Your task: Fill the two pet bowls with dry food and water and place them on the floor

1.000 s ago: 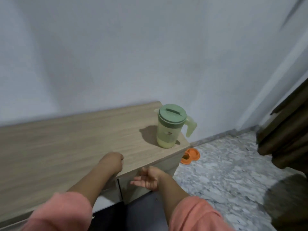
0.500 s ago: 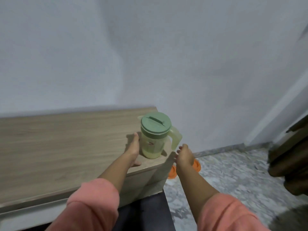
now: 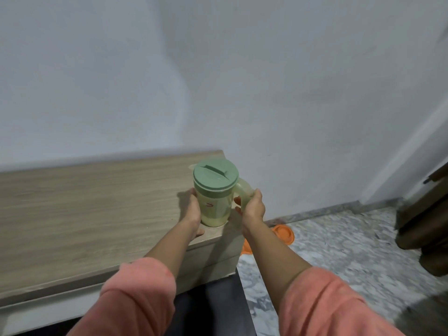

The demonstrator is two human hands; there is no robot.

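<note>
A pale green jug point(image 3: 214, 204) with a darker green lid stands upright at the right end of the wooden counter point(image 3: 84, 214). My left hand point(image 3: 192, 212) is pressed flat against the jug's left side. My right hand point(image 3: 252, 206) is wrapped around the jug's handle on the right. On the floor below the counter's end lies an orange double pet bowl point(image 3: 283, 235), partly hidden behind my right forearm; what is in it cannot be seen.
A white wall rises right behind the counter. Grey marbled floor point(image 3: 339, 251) spreads to the right. Dark brown curtains point(image 3: 424, 214) hang at the far right edge. A dark cabinet front sits below the counter.
Both hands rose from the counter's front edge to the jug. The left now touches its side and the right has closed round the handle. The view has shifted closer.
</note>
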